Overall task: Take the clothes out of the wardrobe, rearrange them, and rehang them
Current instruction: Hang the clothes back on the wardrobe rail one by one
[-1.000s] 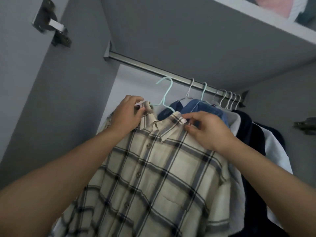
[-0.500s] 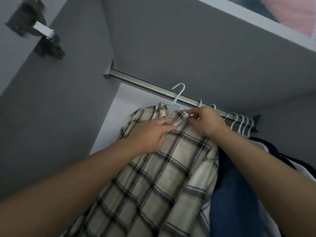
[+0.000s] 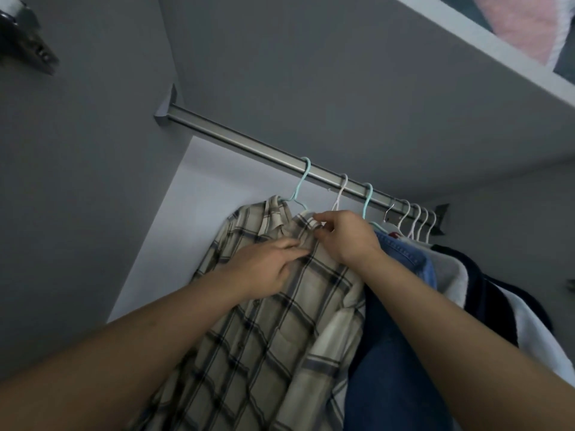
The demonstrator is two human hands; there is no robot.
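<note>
A beige plaid shirt [image 3: 280, 331] hangs on a mint-green hanger [image 3: 301, 185] whose hook sits over the metal rail [image 3: 236, 141]. My right hand [image 3: 345, 236] pinches the shirt's collar just below the hook. My left hand [image 3: 266, 267] lies on the shirt's front near the top buttons, with its fingertips pinching the placket. To the right hang a blue denim garment [image 3: 401, 321], a grey one [image 3: 448, 272], a dark navy one [image 3: 491, 293] and a white one [image 3: 532, 331].
Several white and mint hangers [image 3: 417, 219] crowd the rail's right end. The grey left wardrobe wall [image 3: 77, 197] carries a metal hinge [image 3: 28, 48]. A shelf [image 3: 466, 45] overhead holds pink fabric [image 3: 525, 23]. Bare rail runs left of the plaid shirt.
The hanger's hook has come to rest over the rail. My left hand has slid from the collar's left side down to the shirt's front; my right hand stays at the collar.
</note>
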